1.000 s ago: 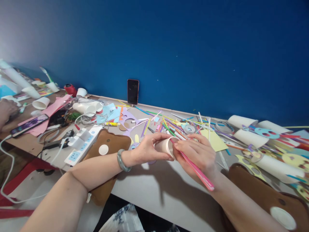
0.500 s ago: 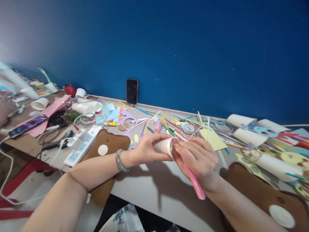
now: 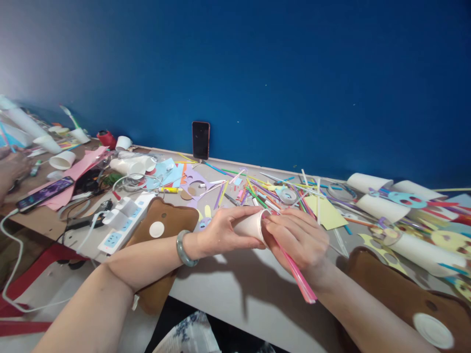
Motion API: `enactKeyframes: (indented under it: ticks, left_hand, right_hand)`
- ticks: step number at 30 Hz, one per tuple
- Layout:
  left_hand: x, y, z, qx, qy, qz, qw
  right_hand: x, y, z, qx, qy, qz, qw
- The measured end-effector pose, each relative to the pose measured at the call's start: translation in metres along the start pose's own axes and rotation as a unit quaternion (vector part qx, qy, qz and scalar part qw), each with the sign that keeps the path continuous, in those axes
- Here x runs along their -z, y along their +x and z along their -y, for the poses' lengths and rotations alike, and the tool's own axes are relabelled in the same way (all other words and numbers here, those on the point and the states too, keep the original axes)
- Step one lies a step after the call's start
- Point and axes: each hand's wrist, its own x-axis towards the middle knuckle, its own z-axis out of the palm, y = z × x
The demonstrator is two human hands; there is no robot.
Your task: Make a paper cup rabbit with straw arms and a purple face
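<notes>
My left hand (image 3: 228, 229), with a jade-coloured bangle (image 3: 183, 249) at the wrist, is wrapped round a white paper cup (image 3: 250, 226) lying on its side, its mouth facing right. At the cup's rim are the fingers of my right hand (image 3: 300, 239), closed round a bundle of pink strips (image 3: 300, 278). The strips hang down toward the lower right, and their upper ends are hidden by my fingers near the cup's mouth. Both hands are above the grey table (image 3: 217, 287).
Straws and paper scraps lie behind my hands. A phone (image 3: 200, 140) leans on the blue wall. At left are a power strip (image 3: 127, 223), brown mat (image 3: 165, 220) and another person's hand (image 3: 14, 169). White cups (image 3: 382, 208) and another brown mat (image 3: 390, 289) are at right.
The pink strips' lower ends have shifted slightly right. My hands keep nearly the same grip on the cup and strips. The other person's hand at far left has moved a little.
</notes>
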Motion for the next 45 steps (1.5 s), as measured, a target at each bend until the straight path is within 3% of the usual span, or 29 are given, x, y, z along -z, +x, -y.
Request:
enactKeyframes:
  ticks: [7,12,15,22,29,32,40,45]
  left_hand:
    - [-0.002,-0.002,0.0,-0.001,-0.014,-0.008,1.0]
    - [-0.004,-0.004,-0.002,-0.031,0.009,0.013,0.999]
    - [-0.003,-0.002,-0.003,-0.045,0.015,0.005,0.999]
    - [0.0,0.004,-0.002,-0.026,-0.044,-0.039,0.998]
    - [0.002,0.006,-0.006,0.032,-0.083,-0.03,0.996]
    - [0.003,0.007,-0.008,0.059,-0.086,-0.015,0.994]
    - [0.001,0.006,-0.009,0.06,-0.069,-0.022,0.996]
    - [-0.001,0.005,-0.011,0.061,-0.102,-0.013,0.993]
  right_hand:
    - [-0.007,-0.007,-0.008,-0.016,0.032,-0.032,0.999]
    - [-0.006,0.0,-0.005,-0.006,0.084,-0.003,0.996]
    - [-0.006,0.001,-0.004,-0.001,0.083,-0.019,0.996]
    - [-0.005,0.001,-0.005,-0.083,0.051,-0.049,0.994]
    - [-0.007,0.002,-0.007,-0.075,0.042,-0.088,0.992]
    - [-0.005,0.002,-0.007,-0.078,0.045,-0.082,0.993]
    - [0.003,0.006,-0.006,-0.017,-0.007,-0.053,0.998]
    - [0.008,0.008,0.001,-0.014,-0.037,-0.027,0.999]
